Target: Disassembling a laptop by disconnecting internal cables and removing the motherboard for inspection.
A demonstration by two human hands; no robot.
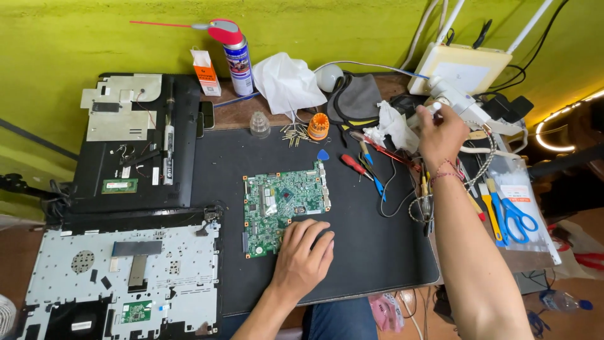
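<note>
A green laptop circuit board (pixel 283 201) lies on a black work mat (pixel 365 245). My left hand (pixel 303 252) rests flat on the board's lower right corner, fingers together, pressing it down. My right hand (pixel 440 132) is stretched to the far right of the desk, fingers closed around a small white object (pixel 433 108) beside a white power strip (pixel 462 104). What exactly the fingers pinch is partly hidden.
An opened black laptop shell (pixel 135 145) and its silver keyboard frame (pixel 119 271) lie at left. A spray can (pixel 238 56), crumpled tissue (pixel 286 82), orange bit holder (pixel 318 126), screwdrivers (pixel 357 167), blue scissors (pixel 519 217) and a white router (pixel 459 66) crowd the back and right.
</note>
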